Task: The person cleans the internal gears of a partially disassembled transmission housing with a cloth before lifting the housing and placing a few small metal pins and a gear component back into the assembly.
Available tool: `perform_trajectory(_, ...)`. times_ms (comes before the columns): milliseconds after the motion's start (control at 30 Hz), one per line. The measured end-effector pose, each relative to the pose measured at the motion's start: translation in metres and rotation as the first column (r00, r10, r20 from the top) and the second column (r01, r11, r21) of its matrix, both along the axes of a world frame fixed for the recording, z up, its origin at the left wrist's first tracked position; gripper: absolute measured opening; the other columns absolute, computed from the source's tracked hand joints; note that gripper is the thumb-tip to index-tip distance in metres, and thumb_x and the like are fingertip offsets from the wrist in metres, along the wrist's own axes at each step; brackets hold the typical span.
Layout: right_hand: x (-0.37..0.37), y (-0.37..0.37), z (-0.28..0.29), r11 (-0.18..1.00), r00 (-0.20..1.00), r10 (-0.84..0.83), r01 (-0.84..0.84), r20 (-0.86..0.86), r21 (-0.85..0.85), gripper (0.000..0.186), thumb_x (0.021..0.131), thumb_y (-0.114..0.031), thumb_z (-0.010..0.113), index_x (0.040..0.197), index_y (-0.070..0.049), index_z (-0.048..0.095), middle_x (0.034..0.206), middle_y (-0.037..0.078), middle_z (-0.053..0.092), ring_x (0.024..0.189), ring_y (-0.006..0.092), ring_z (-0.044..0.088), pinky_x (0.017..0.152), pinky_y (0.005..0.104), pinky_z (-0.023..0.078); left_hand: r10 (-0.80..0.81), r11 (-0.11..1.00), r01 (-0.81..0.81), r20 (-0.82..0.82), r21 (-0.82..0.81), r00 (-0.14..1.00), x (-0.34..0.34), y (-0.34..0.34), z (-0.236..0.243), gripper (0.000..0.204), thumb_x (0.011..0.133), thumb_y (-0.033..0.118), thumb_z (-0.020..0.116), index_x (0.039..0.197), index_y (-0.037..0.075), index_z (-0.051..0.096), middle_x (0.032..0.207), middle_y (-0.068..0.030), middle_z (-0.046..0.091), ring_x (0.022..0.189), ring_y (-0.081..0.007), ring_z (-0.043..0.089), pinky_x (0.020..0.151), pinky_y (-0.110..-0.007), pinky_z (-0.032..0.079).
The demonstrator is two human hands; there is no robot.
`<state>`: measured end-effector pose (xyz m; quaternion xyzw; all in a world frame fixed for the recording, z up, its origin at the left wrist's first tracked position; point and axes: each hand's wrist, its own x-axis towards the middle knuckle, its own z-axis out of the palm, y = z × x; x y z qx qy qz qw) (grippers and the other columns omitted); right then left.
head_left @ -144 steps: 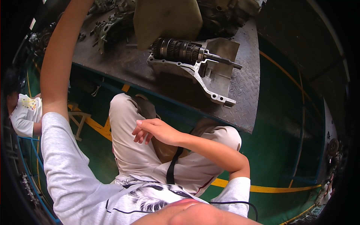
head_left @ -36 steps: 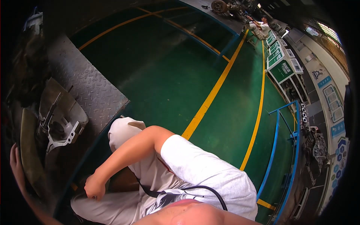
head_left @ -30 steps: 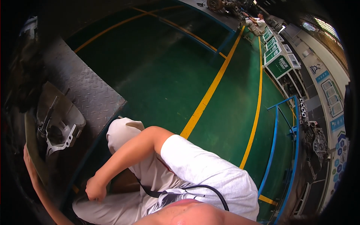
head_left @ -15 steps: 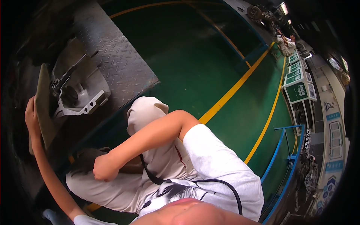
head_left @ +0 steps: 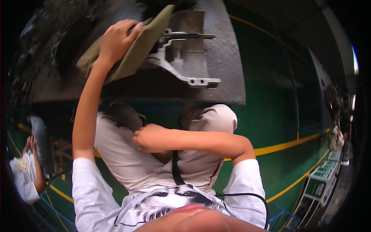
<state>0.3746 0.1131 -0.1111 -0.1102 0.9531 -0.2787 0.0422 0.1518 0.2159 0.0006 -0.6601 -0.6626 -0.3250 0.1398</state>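
My left hand (head_left: 119, 41) is closed on the upper part of a folded olive-brown sheet (head_left: 141, 48); whether it is cardboard or stiff cloth I cannot tell. Part of the sheet is hidden behind the hand. Just right of it, on the metal-topped table (head_left: 228, 67), lies a grey cast-metal housing (head_left: 189, 60) with two holes in its near flange. A thin dark rod (head_left: 193, 36) points to the right across the housing. My right hand (head_left: 150, 138) is curled into a loose fist above my lap, with nothing visible in it.
Dark, blurred parts (head_left: 42, 50) crowd the table's far left. A person (head_left: 29, 170) is at the lower left behind me. Yellow lines (head_left: 286, 147) cross the green floor (head_left: 266, 112). Green-and-white boxes (head_left: 322, 178) stand at the far right.
My view has swung left, so the table and housing now appear nearer the middle. My left hand keeps hold of the sheet, and my right fist stays over my lap.
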Motion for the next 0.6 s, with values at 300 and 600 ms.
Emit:
perform_trajectory(300,0.009,0.001,0.004,0.998,1.000,-0.007,0.007,-0.009,0.065,0.023,0.082,-0.024,0.064,0.087,-0.003,0.060,0.087,0.011,0.061,0.085,0.0291,0.062,0.075,0.0387,0.050,0.046,0.940,0.010,-0.155,0.341,0.987,0.025,-0.012,-0.019,0.044,0.087,0.044,0.055,0.091,0.001,0.067,0.089,-0.0134,0.067,0.088,-0.0282,0.062,0.086,-0.040,0.043)
perform_trajectory(600,0.005,0.004,0.016,0.999,0.992,0.004,-0.011,0.123,0.051,0.026,0.083,-0.023,0.064,0.096,-0.001,0.061,0.095,0.012,0.062,0.092,0.0304,0.060,0.080,0.0385,0.050,0.128,0.981,-0.116,-0.071,0.154,0.989,0.018,0.002,-0.015,0.041,0.085,0.043,0.057,0.076,0.004,0.067,0.075,-0.0125,0.065,0.076,-0.0293,0.062,0.076,-0.041,0.048)
